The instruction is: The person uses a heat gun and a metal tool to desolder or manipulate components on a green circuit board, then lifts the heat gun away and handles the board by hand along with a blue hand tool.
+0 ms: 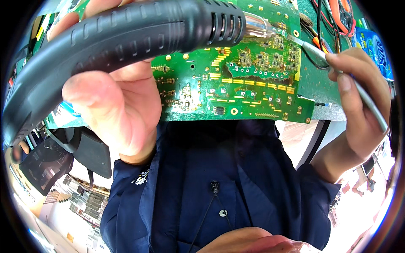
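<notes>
My left hand (118, 105) grips a black ribbed hot-air tool (139, 31), fingers behind it and thumb beneath. Its metal nozzle (257, 26) is over the upper right of a green circuit board (236, 105), among small components. My right hand (358, 97) pinches a slim silver tool (316, 52), held slanting, whose fine tip reaches to the board just beside the nozzle's mouth; whether it touches a part is too small to tell.
The board lies on a green worktop (320, 84) at its front edge. At upper right are black and red cables, orange-handled tools (341, 19) and a blue package (373, 55). A black chair (48, 158) stands at left, below worktop level.
</notes>
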Demonstrator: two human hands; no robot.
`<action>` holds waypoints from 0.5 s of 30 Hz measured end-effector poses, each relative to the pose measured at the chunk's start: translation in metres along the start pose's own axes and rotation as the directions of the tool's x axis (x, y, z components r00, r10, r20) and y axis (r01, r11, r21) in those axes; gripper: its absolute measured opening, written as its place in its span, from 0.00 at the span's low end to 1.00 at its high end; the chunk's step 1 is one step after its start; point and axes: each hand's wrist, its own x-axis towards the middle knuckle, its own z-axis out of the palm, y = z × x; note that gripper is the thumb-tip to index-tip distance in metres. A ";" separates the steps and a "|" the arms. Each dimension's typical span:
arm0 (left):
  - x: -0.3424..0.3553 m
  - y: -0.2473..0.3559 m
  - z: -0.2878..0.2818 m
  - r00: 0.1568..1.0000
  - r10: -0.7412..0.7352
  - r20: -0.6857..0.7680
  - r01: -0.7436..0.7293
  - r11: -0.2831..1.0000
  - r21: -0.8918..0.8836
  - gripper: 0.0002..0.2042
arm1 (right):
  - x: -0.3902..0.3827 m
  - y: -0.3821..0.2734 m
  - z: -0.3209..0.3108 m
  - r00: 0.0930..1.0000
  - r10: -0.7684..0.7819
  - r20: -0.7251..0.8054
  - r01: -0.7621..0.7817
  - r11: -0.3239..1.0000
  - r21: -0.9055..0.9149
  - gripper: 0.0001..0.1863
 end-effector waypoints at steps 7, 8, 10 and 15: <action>0.002 0.007 0.014 0.996 -0.009 -0.089 0.033 0.963 0.269 0.33 | 0.014 0.048 -0.021 0.977 0.208 0.038 -0.211 0.951 0.226 0.17; 0.002 0.006 0.013 0.996 -0.009 -0.094 0.034 0.962 0.271 0.34 | 0.016 0.059 -0.024 0.975 0.216 0.049 -0.220 0.920 0.325 0.17; 0.001 0.006 0.010 0.996 -0.005 -0.091 0.027 0.969 0.246 0.34 | 0.018 0.084 -0.028 0.980 0.174 0.094 -0.196 0.790 0.581 0.17; 0.001 0.005 0.013 0.996 0.000 -0.084 0.023 0.959 0.282 0.34 | 0.046 0.073 0.014 0.996 0.062 -0.067 -0.008 0.790 0.614 0.12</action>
